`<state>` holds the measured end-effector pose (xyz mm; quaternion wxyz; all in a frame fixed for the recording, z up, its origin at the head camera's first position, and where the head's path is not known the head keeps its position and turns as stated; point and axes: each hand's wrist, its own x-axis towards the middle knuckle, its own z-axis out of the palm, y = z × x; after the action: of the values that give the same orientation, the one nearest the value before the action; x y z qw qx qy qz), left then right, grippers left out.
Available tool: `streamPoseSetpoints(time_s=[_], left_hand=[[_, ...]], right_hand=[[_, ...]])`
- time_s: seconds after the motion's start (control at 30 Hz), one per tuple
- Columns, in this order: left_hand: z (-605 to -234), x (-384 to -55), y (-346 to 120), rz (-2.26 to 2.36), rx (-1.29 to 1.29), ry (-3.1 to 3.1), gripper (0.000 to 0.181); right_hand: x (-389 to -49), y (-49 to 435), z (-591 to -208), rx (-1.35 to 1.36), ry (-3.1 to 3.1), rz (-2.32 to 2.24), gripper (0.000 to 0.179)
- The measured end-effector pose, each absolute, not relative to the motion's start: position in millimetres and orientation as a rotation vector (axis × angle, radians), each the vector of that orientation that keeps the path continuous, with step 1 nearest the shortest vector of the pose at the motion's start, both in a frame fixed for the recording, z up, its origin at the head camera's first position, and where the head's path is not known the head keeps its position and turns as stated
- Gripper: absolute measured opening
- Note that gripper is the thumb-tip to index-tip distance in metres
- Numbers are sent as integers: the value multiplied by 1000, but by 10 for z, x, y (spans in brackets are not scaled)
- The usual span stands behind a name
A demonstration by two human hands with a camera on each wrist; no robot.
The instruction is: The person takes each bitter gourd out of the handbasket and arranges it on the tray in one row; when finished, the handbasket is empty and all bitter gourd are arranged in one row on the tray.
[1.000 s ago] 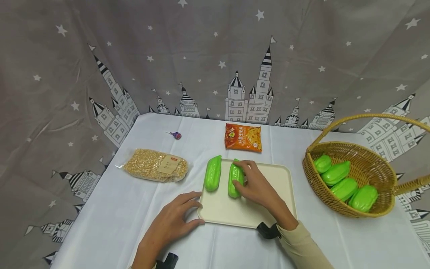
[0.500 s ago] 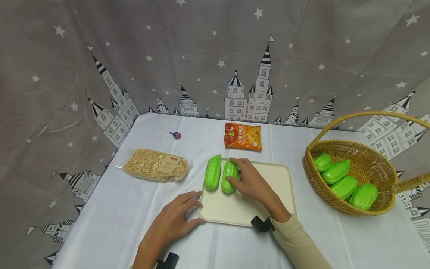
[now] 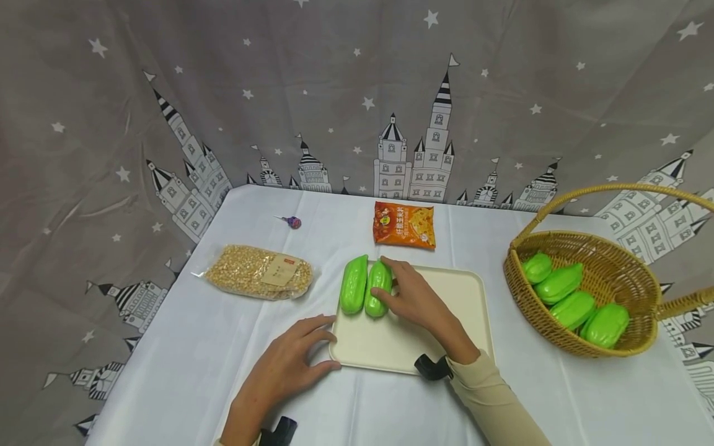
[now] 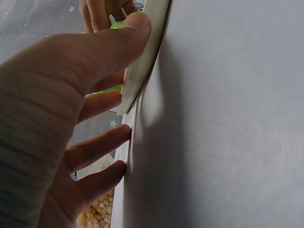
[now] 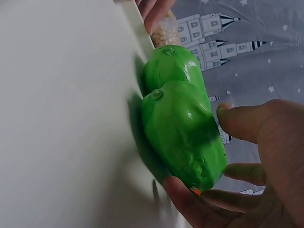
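Two glossy green gourds lie side by side on the left part of a cream tray [image 3: 440, 322]. My right hand [image 3: 413, 294] holds the right-hand gourd [image 3: 377, 291], its thumb over the near side and its fingers toward the far end. The left-hand gourd [image 3: 354, 285] is right alongside. In the right wrist view, the held gourd [image 5: 183, 133] partly covers the other gourd [image 5: 168, 69]. My left hand [image 3: 290, 362] rests with spread, relaxed fingers at the tray's front left corner. Its thumb [image 4: 135, 33] lies along the tray's rim in the left wrist view.
At the right stands a wicker basket [image 3: 521, 303] with a tall handle and several green gourds [image 3: 574, 310] inside. A bag of corn kernels [image 3: 240, 272] lies to the left. Farther back are a lollipop [image 3: 293, 222] and an orange snack packet [image 3: 404, 225].
My right hand has shifted the right-hand gourd leftward across the tray, up close against the other gourd. My left hand has stayed at the tray's corner.
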<state>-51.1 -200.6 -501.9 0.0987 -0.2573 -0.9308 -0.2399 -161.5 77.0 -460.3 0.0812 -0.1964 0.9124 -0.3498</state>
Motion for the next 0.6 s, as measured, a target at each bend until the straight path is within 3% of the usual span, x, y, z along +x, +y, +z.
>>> streamPoseSetpoints(time_s=[0.6], left_hand=[[-5016,-515,-2004,-698,-770,-2741,43]], right_hand=[[-1579,880,-4599,-562,2712,-1072,72]])
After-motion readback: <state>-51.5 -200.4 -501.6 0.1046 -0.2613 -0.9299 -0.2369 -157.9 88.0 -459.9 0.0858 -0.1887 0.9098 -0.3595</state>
